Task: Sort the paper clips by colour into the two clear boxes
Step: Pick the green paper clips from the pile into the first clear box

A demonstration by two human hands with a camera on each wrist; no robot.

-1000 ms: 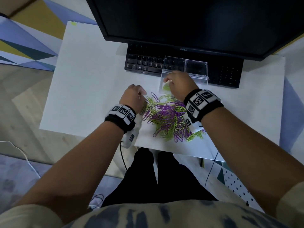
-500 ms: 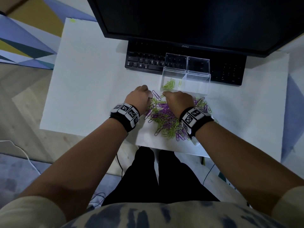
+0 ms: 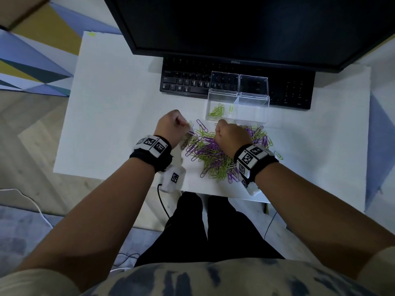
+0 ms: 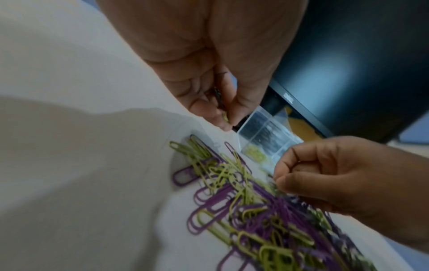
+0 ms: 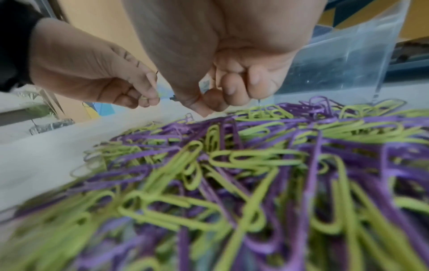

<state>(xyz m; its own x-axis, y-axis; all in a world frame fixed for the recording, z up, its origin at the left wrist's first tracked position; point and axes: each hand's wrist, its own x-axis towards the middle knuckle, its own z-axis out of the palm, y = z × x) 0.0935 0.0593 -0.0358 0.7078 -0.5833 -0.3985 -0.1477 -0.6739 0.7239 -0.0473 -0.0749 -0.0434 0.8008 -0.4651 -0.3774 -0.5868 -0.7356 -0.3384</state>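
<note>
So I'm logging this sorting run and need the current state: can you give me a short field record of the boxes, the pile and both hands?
left box: clear box holds only green clips
right box: clear box, no clips visible inside
pile: mixed green and purple paper clips on the white desk, in front of the boxes
left hand: left hand pinches a green clip at the pile's left edge
right hand: right hand curled over the pile; held clip not discernible
behind: keyboard and monitor

Green/purple clip pile (image 3: 215, 152) on desk, green clips (image 3: 217, 110) in left box (image 3: 222, 97), right box (image 3: 254, 99) beside
</note>
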